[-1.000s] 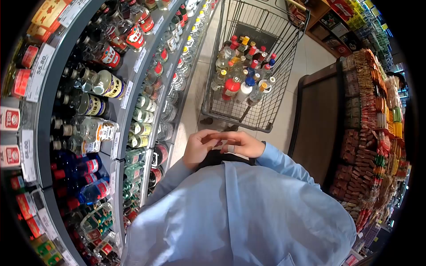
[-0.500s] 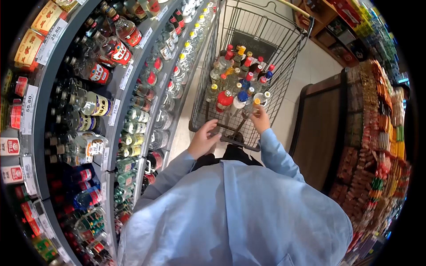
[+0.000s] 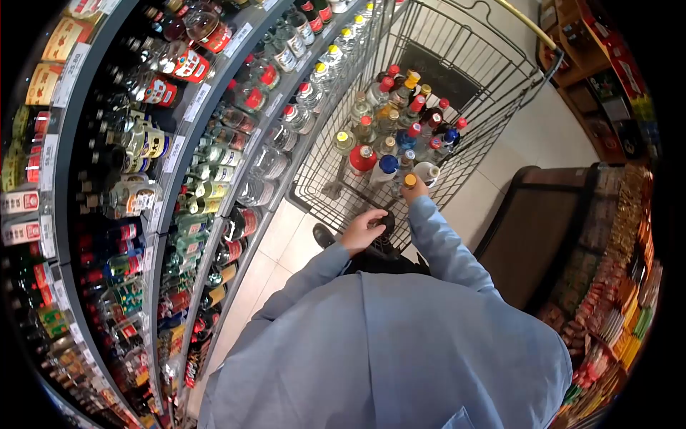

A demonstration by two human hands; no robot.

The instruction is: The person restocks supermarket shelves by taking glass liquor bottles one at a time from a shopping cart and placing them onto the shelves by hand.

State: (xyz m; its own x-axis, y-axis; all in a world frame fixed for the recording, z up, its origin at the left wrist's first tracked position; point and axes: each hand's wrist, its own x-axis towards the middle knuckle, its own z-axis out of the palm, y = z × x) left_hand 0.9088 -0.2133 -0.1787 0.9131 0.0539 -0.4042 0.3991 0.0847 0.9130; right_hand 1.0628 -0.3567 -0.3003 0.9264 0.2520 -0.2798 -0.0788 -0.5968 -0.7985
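Note:
Several bottles stand upright in a wire shopping cart (image 3: 464, 168). My right hand (image 3: 416, 190) is closed round the neck of a bottle with an orange cap (image 3: 410, 180) at the near right of the group. Beside it are a bottle with a blue cap (image 3: 388, 164), a white bottle (image 3: 427, 171) and a bottle with a red top (image 3: 362, 159). My left hand (image 3: 362, 232) hovers by the cart's near end, fingers bent and thumb apart, with nothing visible in it.
Shelves of bottles with price tags (image 3: 196, 102) curve along the left. A dark bin-like stand (image 3: 532, 232) is at the right, beside stacked packaged goods (image 3: 607, 264). A shoe (image 3: 324, 234) shows below the cart.
My hands came apart; the right reached into the cart and took hold of the orange-capped bottle. My left hand moved to the right. The view has turned, so the cart appears rotated.

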